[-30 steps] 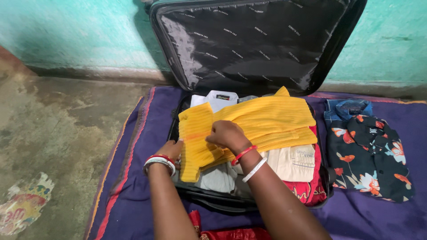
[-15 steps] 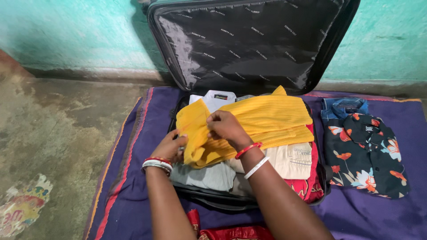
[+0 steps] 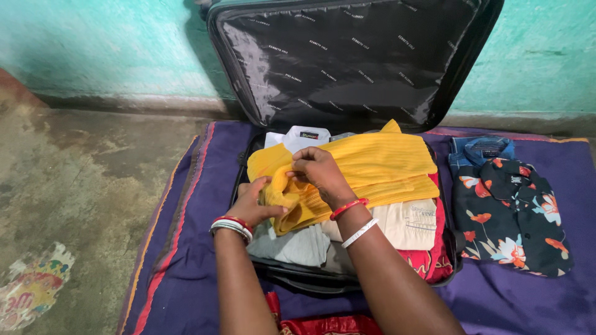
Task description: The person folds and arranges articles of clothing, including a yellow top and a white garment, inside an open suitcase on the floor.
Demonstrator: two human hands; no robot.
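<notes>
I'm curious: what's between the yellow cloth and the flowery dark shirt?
In the head view, the red cloth and the suitcase rim lie between the yellow cloth and the flowery shirt.

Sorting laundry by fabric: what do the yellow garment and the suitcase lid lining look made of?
Yellow garment: apparently a soft ribbed knit, matte, with fine parallel ridges, bunching under both hands. Suitcase lid lining: probably synthetic satin or nylon, glossy black, with sheen and wrinkles.

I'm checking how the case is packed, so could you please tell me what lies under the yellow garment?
Under the yellow garment show a white collared shirt, a cream shirt, a grey-green piece and red cloth. Whatever lies directly beneath its middle is covered.
</notes>
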